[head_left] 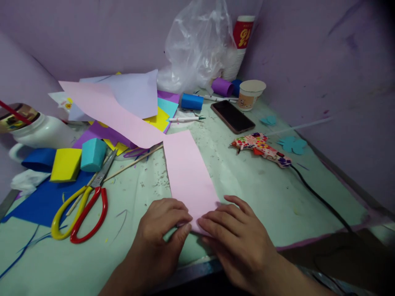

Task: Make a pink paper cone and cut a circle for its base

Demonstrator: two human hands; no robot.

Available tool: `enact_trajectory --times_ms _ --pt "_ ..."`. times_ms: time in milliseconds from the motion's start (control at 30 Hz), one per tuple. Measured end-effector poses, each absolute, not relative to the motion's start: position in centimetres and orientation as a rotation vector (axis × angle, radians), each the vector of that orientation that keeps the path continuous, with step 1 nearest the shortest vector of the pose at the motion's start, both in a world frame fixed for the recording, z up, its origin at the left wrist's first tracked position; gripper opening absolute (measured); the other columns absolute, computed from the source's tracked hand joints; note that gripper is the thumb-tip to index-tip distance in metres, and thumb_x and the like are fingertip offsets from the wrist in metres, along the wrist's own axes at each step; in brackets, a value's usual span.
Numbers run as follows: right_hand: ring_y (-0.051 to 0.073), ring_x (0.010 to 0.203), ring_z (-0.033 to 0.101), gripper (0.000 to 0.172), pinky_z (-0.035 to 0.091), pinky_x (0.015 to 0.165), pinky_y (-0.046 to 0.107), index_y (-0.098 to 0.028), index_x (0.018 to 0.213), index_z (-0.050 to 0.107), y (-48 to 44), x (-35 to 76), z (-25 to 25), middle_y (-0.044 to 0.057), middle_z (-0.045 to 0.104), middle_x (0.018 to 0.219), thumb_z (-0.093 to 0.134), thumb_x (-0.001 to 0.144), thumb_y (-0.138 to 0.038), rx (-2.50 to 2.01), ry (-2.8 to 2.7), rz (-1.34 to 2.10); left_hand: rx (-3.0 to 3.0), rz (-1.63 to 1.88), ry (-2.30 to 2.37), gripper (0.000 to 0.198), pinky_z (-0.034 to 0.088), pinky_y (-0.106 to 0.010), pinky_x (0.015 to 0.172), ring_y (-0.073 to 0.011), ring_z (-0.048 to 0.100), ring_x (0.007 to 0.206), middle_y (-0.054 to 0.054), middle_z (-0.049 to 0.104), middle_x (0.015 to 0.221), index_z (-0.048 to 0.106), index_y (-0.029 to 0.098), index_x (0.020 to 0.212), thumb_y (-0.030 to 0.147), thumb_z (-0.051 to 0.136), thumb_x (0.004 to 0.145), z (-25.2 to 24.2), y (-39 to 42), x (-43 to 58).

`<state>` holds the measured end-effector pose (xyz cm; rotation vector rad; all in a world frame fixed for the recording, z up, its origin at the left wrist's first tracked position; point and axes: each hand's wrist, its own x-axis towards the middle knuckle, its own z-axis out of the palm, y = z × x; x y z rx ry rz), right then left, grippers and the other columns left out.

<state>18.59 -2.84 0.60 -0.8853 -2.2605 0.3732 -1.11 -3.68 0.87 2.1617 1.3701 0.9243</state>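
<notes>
A long pink paper strip (185,168) runs from the near table edge back toward the left, where it lifts over other sheets. My left hand (163,230) and my right hand (234,234) both press on the strip's near end, fingertips almost meeting on the fold there. Each hand pinches or flattens the paper edge; the very end of the strip is hidden under my fingers.
Scissors (83,205) with a yellow and a red handle lie at the left, beside blue paper (43,201), yellow (65,164) and teal (92,154) paper rolls. A patterned glue gun (262,149) with its cord, a phone (233,116), a paper cup (250,94) and a plastic bag (197,45) sit behind.
</notes>
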Motion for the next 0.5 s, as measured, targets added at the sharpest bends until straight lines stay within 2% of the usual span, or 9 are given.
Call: enact_trajectory --times_ms 133,267,400,500 --pt "0.018 0.078 0.058 0.020 0.044 0.080 0.038 -0.015 0.101 0.063 -2.4 18.5 0.9 0.005 0.070 0.086 0.057 0.081 -0.012 -0.901 -2.185 0.595 2.162 0.921 1.375 0.014 0.052 -0.031 0.074 -0.0167 0.062 0.085 -0.004 0.066 0.090 0.064 0.020 0.087 0.011 0.060 0.077 0.9 -3.5 -1.2" --pt "0.017 0.074 0.060 0.016 0.046 0.066 0.031 -0.016 0.098 0.065 -1.6 18.6 1.1 0.004 0.069 0.082 0.054 0.086 -0.018 -0.989 -2.105 0.880 2.132 0.905 1.375 0.012 0.052 -0.028 0.069 -0.0150 0.061 0.080 -0.004 0.064 0.086 0.066 0.018 0.085 0.011 0.059 0.079 1.0 -3.0 -1.1" --pt "0.019 0.075 0.061 0.020 0.047 0.067 0.032 -0.018 0.096 0.069 -0.7 18.6 1.2 0.006 0.070 0.082 0.053 0.086 -0.027 -1.174 -2.088 1.036 2.134 0.872 1.419 0.012 0.050 -0.028 0.066 -0.0151 0.058 0.079 -0.004 0.061 0.083 0.066 0.018 0.085 0.013 0.057 0.081 1.0 -2.6 -1.0" --pt "0.019 0.079 0.060 0.019 0.047 0.071 0.033 -0.020 0.092 0.070 0.2 18.5 1.2 0.006 0.067 0.086 0.053 0.085 -0.025 -1.254 -2.120 1.073 2.169 0.853 1.469 0.012 0.049 -0.030 0.065 -0.0162 0.056 0.078 -0.005 0.059 0.081 0.065 0.018 0.082 0.013 0.054 0.083 0.8 -2.5 -0.9"
